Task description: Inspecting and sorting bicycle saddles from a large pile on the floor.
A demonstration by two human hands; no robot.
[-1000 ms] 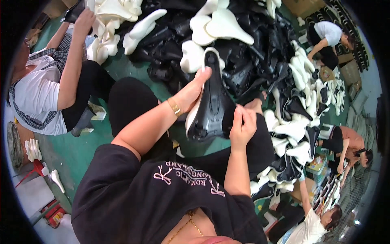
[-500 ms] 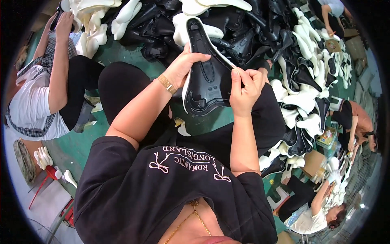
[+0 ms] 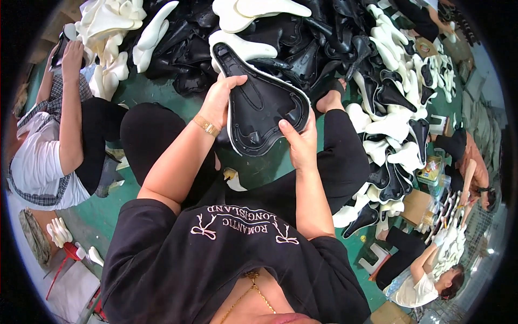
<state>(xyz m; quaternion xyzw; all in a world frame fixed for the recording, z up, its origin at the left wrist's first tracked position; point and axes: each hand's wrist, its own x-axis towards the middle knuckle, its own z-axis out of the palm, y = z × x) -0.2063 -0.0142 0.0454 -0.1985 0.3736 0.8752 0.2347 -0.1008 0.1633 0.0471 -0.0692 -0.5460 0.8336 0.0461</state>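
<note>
Between my hands is a bicycle saddle (image 3: pixel 264 105), its black plastic underside facing me and a thin white foam edge showing around it. My left hand (image 3: pixel 218 100) grips its left edge near the narrow nose, thumb lying over the black base. At the wide rear right corner, my right hand (image 3: pixel 301 139) holds on with the thumb pressed on top; its other fingers are hidden beneath. The nose points away from me, tilted to the left. Just beyond it lie white foam saddle pads (image 3: pixel 253 49).
Black saddle bases (image 3: pixel 291 40) lie heaped ahead. White and black saddles (image 3: pixel 396 132) are piled along my right. Another person (image 3: pixel 54 129) sits close on my left, handling a saddle. More people work at the right, one in a white shirt (image 3: pixel 418 286). Green floor (image 3: pixel 270 170) shows between my legs.
My right hand has gone from pinching the saddle's right edge to holding its rear right corner. The saddle has turned, its nose swinging left and its rear widening into view.
</note>
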